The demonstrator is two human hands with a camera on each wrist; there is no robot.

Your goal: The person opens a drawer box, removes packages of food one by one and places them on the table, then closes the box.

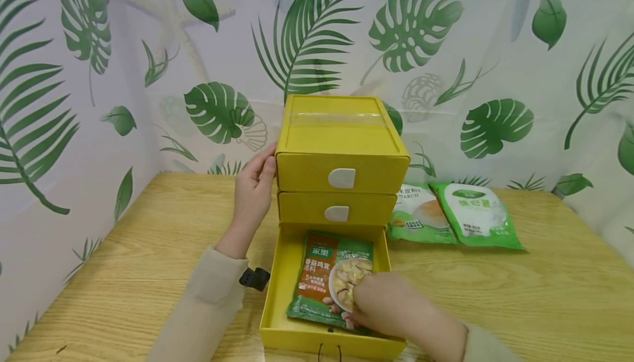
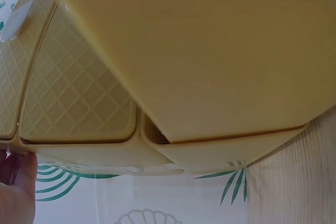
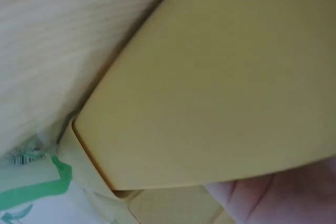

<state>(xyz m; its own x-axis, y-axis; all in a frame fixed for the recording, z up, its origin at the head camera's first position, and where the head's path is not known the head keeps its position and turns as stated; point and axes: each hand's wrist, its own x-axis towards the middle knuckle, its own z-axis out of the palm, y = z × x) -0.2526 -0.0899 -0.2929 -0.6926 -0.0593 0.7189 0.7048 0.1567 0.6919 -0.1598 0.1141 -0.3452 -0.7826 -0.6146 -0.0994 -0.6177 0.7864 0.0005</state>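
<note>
A yellow three-drawer cabinet (image 1: 342, 136) stands on the table, its lowest drawer (image 1: 292, 337) pulled out. Inside that drawer lies a green and orange soup packet (image 1: 317, 274) with a bowl of food pictured on it. My right hand (image 1: 396, 304) reaches over the drawer's right side onto the packet's lower right part; its fingertips are hidden, so their grip is unclear. Against the upper left side of the cabinet rests my left hand (image 1: 253, 186), fingers extended along it. The left wrist view shows part of this hand (image 2: 18, 187) at the cabinet's edge.
To the right of the cabinet lie a starch bag (image 1: 421, 219) and a green and white bag (image 1: 477, 216). A thin black cord loop (image 1: 329, 351) hangs at the drawer's front. Behind the wooden table (image 1: 475, 290) is a leaf-patterned backdrop (image 1: 337, 32).
</note>
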